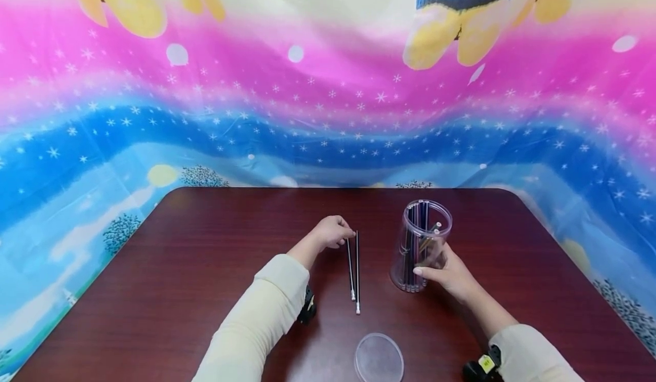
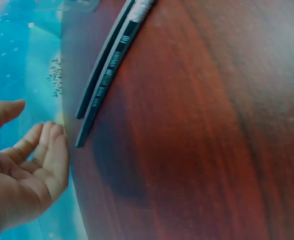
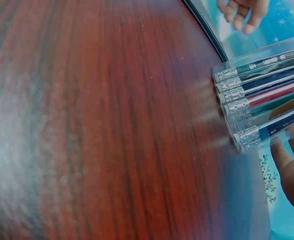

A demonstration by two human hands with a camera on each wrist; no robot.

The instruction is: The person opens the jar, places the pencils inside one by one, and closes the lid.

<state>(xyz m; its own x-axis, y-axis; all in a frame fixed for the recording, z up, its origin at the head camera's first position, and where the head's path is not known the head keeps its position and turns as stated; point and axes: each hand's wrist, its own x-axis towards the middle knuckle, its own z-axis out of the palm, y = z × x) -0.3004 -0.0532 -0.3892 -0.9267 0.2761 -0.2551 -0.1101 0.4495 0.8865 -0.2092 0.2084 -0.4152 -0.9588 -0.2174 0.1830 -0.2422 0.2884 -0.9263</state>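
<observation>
Two dark pencils lie side by side on the table, their eraser ends toward me. My left hand is beside their far ends. In the left wrist view that hand has its thumb apart from the loosely bent fingers, with nothing between them, close to the plain ends of the pencils. To the right stands a clear plastic jar, uncovered and upright, with several pencils inside. My right hand grips the jar's right side. Metal-banded eraser ends rest at its bottom in the right wrist view.
A round clear lid lies flat near the front of the dark red wooden table. Behind the table's far edge hangs a colourful printed cloth, which also runs down both sides.
</observation>
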